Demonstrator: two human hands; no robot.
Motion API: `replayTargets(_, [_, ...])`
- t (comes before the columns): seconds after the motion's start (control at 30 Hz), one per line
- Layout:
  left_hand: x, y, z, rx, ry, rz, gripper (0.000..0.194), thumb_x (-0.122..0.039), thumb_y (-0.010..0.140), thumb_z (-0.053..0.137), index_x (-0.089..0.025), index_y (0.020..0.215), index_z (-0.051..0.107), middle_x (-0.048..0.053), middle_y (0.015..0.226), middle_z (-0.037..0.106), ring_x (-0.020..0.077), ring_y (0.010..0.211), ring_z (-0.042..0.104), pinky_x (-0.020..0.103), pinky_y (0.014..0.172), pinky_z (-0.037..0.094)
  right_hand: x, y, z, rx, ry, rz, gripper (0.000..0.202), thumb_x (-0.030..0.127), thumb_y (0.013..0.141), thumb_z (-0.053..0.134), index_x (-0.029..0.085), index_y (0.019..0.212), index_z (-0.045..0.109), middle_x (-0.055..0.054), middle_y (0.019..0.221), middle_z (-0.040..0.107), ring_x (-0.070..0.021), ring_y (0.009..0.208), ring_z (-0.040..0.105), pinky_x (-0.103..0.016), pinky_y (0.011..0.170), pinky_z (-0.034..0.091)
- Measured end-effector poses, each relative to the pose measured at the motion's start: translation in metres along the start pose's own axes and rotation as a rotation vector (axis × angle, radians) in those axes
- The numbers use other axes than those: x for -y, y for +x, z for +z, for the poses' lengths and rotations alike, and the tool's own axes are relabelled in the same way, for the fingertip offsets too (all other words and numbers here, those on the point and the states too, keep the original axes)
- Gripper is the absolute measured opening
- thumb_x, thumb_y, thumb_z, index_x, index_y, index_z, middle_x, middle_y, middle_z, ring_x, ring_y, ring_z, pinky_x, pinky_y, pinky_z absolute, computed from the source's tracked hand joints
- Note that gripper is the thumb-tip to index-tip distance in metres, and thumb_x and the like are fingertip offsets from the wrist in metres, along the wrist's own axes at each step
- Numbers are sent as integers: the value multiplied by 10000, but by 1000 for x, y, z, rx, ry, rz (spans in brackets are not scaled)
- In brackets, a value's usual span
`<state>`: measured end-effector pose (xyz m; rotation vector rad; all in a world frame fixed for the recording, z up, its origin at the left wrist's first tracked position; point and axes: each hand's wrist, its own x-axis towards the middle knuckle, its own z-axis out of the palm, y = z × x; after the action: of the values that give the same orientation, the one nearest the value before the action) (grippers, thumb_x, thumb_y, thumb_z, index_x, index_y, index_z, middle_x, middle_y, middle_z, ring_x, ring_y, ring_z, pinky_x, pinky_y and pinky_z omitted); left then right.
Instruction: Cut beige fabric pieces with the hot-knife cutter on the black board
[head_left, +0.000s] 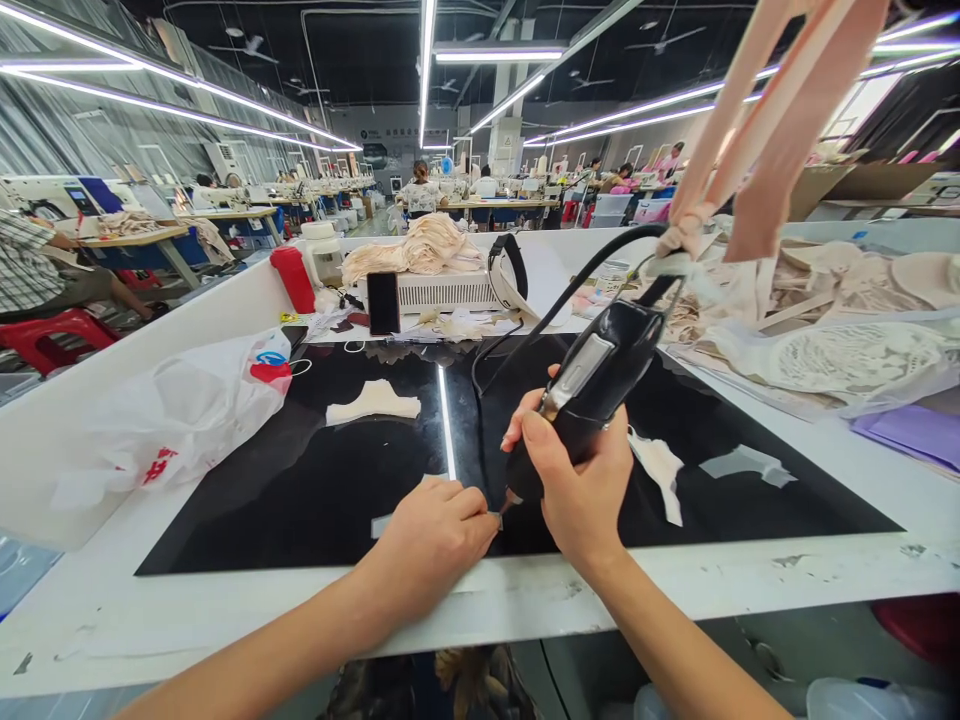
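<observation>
The left hand [439,535] lies palm-down, fingers bent; the right hand [581,475] grips.

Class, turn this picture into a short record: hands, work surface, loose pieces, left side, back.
Right hand: grips a black corded tool
Left hand: low on the black board
Surface: black board on a white table
Pieces: cream piece left, white piece right
Left side: plastic bag
Back: dark phone, pale cloth pile

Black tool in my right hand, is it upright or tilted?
Tilted: the black tool slants in your right hand, upper end leaning right.
</observation>
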<state>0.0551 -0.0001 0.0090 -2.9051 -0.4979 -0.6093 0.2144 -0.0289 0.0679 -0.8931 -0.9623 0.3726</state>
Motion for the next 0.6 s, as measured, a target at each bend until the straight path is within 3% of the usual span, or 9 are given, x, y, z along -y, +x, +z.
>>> replayTargets(0.4, [0, -2, -2, 5, -6, -6, 122, -148, 1019, 615, -201, 943, 694, 2, 818, 644, 195, 700, 546, 362, 642, 389, -1, 0, -2, 2, 49, 2, 243, 310, 877, 804, 266, 991, 594, 47, 816, 686, -137, 596, 632, -308, 565, 569])
replayTargets(0.6, [0, -2, -5, 1, -24, -7, 138, -159, 1037, 590, -198, 998, 717, 12, 835, 662, 193, 724, 572, 355, 667, 426, 0, -6, -6, 13, 129, 29, 340, 296, 868, 817, 277, 1124, 594, 54, 847, 686, -132, 634, 640, -294, 582, 590])
